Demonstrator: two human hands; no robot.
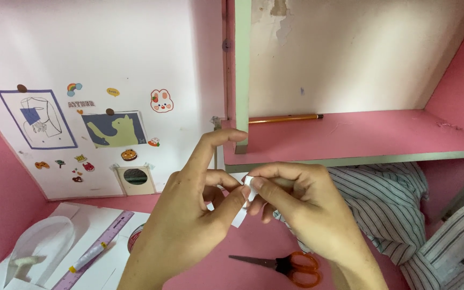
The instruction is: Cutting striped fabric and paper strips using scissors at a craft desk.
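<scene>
Both hands are up over the middle of the pink desk (253, 241), pinching the same small white piece of paper (248, 185) between them. The left hand (189, 215) has its thumb and a couple of fingers closed on the paper's left side, with the index finger sticking up and curled loosely, not touching it. The right hand (296, 204) is closed on the paper's right side, thumb and index fingertips pressed together on it. A bit of the white paper also pokes out below the fingers. It's held in the air, clear of the desk surface.

On the desk right below the hands are orange-handled scissors (285, 263), blades shut and pointing toward the left edge. Over at the near left corner there's a purple ruler (100, 244) lying diagonally on some white paper sheets (89, 215), with a white marker with a yellow cap (88, 256) across it, plus a clear plastic bag (41, 247).

Striped fabric (388, 204) is bunched along the right side, under a pink shelf (361, 137). An orange pencil (285, 118) lies at the back of that shelf. The white wall panel (92, 53) at the back left is covered in stickers and little drawings.
</scene>
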